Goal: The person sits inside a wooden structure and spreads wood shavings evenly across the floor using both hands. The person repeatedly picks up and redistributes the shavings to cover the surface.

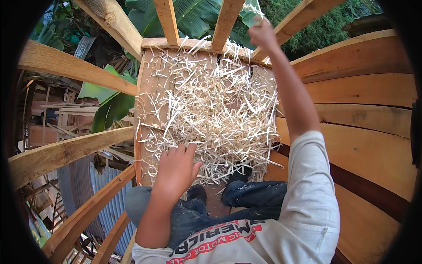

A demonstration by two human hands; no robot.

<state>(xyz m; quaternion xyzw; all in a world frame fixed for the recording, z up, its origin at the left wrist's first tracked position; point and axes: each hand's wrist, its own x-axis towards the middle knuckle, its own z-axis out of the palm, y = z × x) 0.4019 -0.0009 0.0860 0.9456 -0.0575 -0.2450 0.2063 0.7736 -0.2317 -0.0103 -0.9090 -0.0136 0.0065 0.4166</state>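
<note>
Curled pale wood shavings [220, 105] lie in a thick, loose layer over the plank floor [151, 101]. My left hand [178, 169] is at the near left edge of this layer, back upward, fingers stretched forward and thumb apart; its fingertips reach the shavings, and it holds nothing that I can see. At the far right my right arm stretches out, and my right hand [263, 35] is closed between two upright posts, beyond the floor's far edge. A few pale curls [252, 9] show just past its fingers, which seem to grip them.
Wooden posts [167, 22] and slanting boards [70, 149] ring the floor on the far and left sides. A plank wall [360, 101] closes the right. Banana leaves [184, 20] and corrugated metal sheets [107, 193] lie outside. My feet [196, 193] are close to the shavings.
</note>
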